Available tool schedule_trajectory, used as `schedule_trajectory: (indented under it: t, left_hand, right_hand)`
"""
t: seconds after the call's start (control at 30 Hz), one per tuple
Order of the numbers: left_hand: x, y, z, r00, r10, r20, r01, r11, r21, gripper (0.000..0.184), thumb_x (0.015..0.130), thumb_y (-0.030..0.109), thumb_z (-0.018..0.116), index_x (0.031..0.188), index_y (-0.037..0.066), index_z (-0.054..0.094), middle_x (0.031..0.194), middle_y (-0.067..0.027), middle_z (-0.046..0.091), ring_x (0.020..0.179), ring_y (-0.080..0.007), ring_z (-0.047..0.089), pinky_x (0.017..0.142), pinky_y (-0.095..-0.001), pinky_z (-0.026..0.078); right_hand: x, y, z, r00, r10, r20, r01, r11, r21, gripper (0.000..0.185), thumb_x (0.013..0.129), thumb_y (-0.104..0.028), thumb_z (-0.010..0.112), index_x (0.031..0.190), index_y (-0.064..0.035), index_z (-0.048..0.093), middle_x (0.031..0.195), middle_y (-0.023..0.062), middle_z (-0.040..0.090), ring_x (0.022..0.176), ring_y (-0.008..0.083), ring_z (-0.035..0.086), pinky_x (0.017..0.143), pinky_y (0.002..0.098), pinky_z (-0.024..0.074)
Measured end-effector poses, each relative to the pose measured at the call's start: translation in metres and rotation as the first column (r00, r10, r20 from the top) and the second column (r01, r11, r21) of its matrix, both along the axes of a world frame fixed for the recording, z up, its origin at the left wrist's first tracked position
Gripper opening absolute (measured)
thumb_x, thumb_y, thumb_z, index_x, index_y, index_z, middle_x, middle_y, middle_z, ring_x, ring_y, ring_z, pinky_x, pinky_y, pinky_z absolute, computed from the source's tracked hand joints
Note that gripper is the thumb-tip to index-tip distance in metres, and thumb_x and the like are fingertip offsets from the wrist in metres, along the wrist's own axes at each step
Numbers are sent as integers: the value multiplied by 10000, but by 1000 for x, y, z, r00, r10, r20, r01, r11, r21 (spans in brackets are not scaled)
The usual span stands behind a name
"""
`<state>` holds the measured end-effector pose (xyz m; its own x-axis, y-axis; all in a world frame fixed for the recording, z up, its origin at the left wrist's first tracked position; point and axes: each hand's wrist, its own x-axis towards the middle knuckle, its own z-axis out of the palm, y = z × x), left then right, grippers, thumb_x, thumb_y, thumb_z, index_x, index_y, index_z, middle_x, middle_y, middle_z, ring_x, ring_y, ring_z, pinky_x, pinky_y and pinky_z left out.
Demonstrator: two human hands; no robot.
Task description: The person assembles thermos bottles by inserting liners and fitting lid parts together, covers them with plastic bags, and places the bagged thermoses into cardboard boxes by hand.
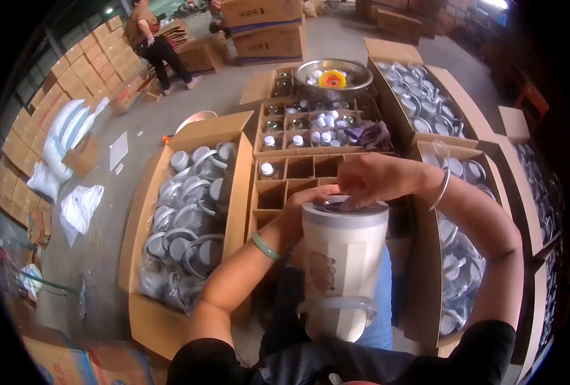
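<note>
A white faceted jug body point(349, 263) with a grey rim, a grey handle point(337, 307) and a small printed picture stands between my forearms, close to my lap. Its round opening faces up toward me. My left hand point(305, 208) is wrapped around the left side of the rim. Over the opening, my right hand point(373, 181) is closed with its fingertips dipping into the top. What those fingertips hold, if anything, is hidden.
An open carton point(234, 192) of grey plastic-wrapped lids with handles stands left. Similar cartons point(419, 256) line the right. Ahead, a divided carton point(285, 158) holds white-capped bottles, with a metal bowl point(362, 76) behind. A person point(153, 42) stands far left near stacked boxes.
</note>
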<state>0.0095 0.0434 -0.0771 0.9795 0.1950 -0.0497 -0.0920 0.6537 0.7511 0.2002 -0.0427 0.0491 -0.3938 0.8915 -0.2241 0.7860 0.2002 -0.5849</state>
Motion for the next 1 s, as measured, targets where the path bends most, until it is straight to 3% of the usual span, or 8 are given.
schedule_trajectory:
  t: [0.17, 0.3, 0.43, 0.57, 0.63, 0.73, 0.9, 1.0]
  left_hand:
    - [-8, -33, 42, 964, 212, -161, -176, 962, 209, 531, 929, 224, 422, 1372, -70, 428, 1169, -166, 642, 1080, -214, 631, 931, -314, 506]
    - [-23, -46, 57, 985, 161, 66, -174, 930, 324, 445, 887, 122, 405, 1249, -91, 552, 1246, -173, 585, 1144, -227, 579, 995, -308, 440]
    - [-47, -63, 88, 949, 43, 312, -240, 740, 629, 422, 868, 91, 397, 1170, -125, 598, 1389, -194, 503, 1234, -244, 531, 1063, -326, 392]
    - [-66, -80, 100, 973, 68, 219, -135, 942, 307, 500, 881, 96, 402, 1331, -108, 478, 1384, -179, 510, 1256, -237, 517, 1077, -331, 386]
    - [-71, -92, 107, 969, 119, 216, -225, 787, 574, 558, 868, 78, 364, 1404, -74, 406, 1374, -157, 513, 1271, -224, 498, 1077, -323, 376]
    - [-67, -106, 114, 976, 191, 103, -216, 825, 523, 593, 836, 97, 376, 1413, -42, 402, 1370, -143, 512, 1288, -220, 475, 1087, -322, 363]
    - [-74, -114, 119, 976, 165, 143, -217, 820, 530, 573, 861, 106, 397, 1415, -40, 381, 1371, -176, 508, 1289, -223, 483, 1089, -334, 364]
    - [-83, -117, 128, 976, 83, 203, -175, 853, 492, 581, 870, 110, 407, 1427, -44, 350, 1355, -204, 518, 1280, -234, 497, 1094, -348, 361]
  right_hand:
    - [-34, -13, 7, 958, -55, 280, 64, 998, -25, 448, 872, -375, 713, 1047, 24, 607, 933, 158, 674, 838, 238, 657, 703, 334, 518]
    - [-36, -41, 67, 999, 37, 29, -30, 974, -226, 328, 932, -281, 653, 1174, -61, 627, 933, 133, 680, 827, 207, 664, 726, 338, 523]
    - [-49, -68, 101, 980, 195, 37, -191, 978, -89, 371, 848, -188, 752, 1167, -48, 625, 905, 90, 669, 850, 172, 643, 747, 336, 507]
    - [-70, -92, 106, 946, 316, -75, -305, 944, 125, 295, 791, -173, 797, 1050, -66, 707, 943, 109, 688, 837, 234, 659, 746, 369, 511]
    - [-80, -101, 111, 941, 336, 26, -335, 926, 171, 238, 879, -276, 720, 972, -57, 723, 889, 135, 695, 800, 258, 671, 752, 382, 526]
    - [-100, -115, 102, 863, 47, 504, -64, 998, 16, 541, 1011, -501, 439, 893, -57, 725, 774, 160, 684, 746, 294, 696, 723, 428, 545]
    - [-107, -131, 132, 837, -60, 544, 122, 989, -79, 337, 990, -378, 543, 1030, -86, 705, 815, 129, 690, 757, 251, 696, 723, 393, 550]
    - [-95, -136, 139, 951, 287, 114, -287, 958, -9, 370, 852, -186, 731, 1207, -134, 643, 1049, 98, 669, 814, 250, 677, 743, 388, 536]
